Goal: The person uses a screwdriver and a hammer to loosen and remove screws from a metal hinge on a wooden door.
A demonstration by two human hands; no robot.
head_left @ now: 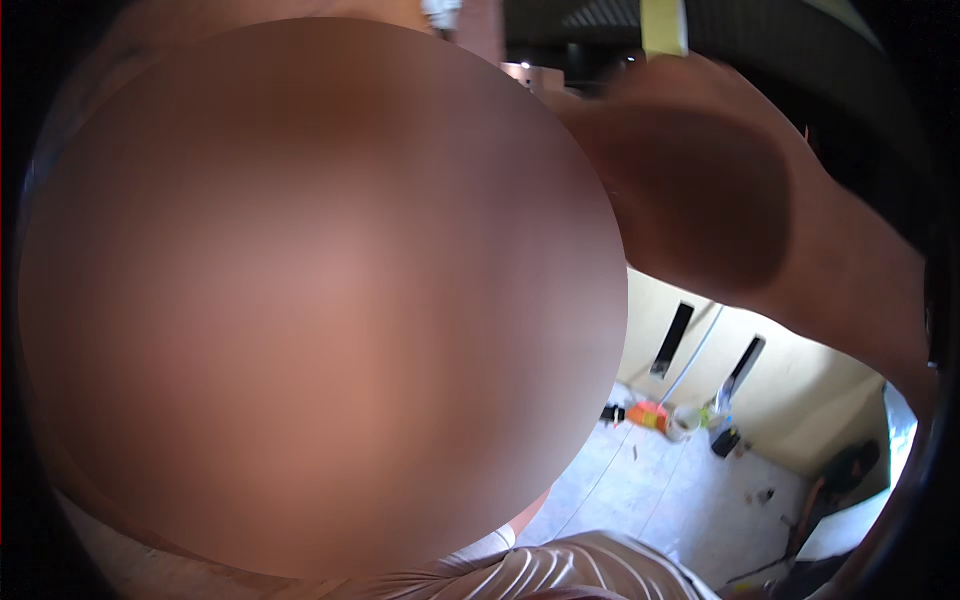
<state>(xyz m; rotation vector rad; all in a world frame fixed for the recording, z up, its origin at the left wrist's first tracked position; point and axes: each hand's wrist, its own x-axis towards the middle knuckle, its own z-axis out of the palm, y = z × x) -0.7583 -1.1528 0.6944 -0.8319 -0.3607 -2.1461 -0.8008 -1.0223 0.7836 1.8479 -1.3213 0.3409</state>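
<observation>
A large blurred oval covers the left and middle of the head view and hides what lies there. From the right edge a bare arm (850, 270), which I take to be my right, reaches up and across. My right hand (690, 85) is at the top, close to the camera, partly smeared and cut off by blur; its fingers cannot be made out. Just above it stands a yellow strip (663, 28); whether the hand touches it I cannot tell. My left hand does not show.
Along the foot of a cream wall (800, 400) with dark slots lie an orange item (648, 415), a whitish container (683, 423) and a black object (725, 441). Pale tiles (640, 500) make the floor. Beige cloth (590, 570) fills the lower edge.
</observation>
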